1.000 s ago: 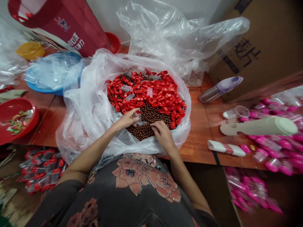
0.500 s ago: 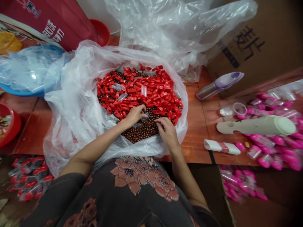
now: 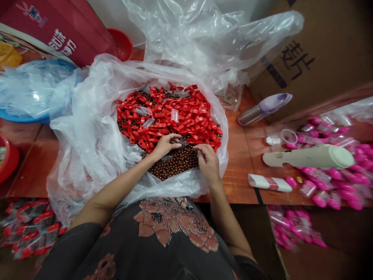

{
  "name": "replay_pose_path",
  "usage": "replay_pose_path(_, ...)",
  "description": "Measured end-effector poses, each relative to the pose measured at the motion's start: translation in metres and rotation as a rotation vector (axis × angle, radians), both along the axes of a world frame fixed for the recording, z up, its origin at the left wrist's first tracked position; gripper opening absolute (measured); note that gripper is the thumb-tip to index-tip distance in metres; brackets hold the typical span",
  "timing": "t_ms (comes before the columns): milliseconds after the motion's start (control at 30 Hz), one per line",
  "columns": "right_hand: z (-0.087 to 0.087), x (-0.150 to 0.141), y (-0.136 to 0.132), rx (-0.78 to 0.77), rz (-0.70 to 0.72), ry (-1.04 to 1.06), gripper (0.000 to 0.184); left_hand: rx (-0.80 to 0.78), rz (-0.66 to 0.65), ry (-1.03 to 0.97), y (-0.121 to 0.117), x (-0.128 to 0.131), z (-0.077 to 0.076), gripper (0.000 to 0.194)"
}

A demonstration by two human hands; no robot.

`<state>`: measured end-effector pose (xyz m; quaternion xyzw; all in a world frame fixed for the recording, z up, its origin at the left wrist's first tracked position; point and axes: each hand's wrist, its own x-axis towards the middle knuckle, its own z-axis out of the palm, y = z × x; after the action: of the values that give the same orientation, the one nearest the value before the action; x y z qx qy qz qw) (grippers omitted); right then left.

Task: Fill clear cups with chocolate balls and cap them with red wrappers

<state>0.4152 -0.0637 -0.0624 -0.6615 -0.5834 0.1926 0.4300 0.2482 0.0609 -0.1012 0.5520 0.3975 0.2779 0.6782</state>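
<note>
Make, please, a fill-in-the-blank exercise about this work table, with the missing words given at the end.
1. The left hand holds a small plastic piece beside the ____ balls.
2. The loose caps heaped beyond the balls are ____.
3. The hand nearer to the purple-topped bottle is the ____ one.
4. The basin heaped with clear plastic is ____.

Missing words: brown; red; right; blue.

Caps (image 3: 192,111) lie in the bag (image 3: 87,112), apparently atop beads (image 3: 175,163); basin (image 3: 23,118) to the left; flask (image 3: 264,109) right, before the carton (image 3: 335,58).
</note>
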Motion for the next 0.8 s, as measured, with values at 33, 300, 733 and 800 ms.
replay_pose_path(33, 0.0, -0.001, 0.0, -0.003, -0.001, 0.004, 0.027, -0.026, -0.01, -0.012, 0.0, -0.002, 0.002, 0.039)
replay_pose_path(300, -0.005, -0.004, 0.014, -0.109, 0.111, -0.178, 0.026, -0.333, -0.032, -0.223, -0.018, -0.031, 0.032, 0.04)
replay_pose_path(733, -0.003, -0.014, 0.033, -0.148, 0.17, -0.282, 0.017, -0.214, 0.059, -0.23, -0.038, -0.059, 0.047, 0.044)
replay_pose_path(800, 0.003, -0.018, 0.032, -0.034, 0.059, -0.008, 0.019, -0.216, 0.033, -0.234, -0.041, -0.058, 0.046, 0.043)
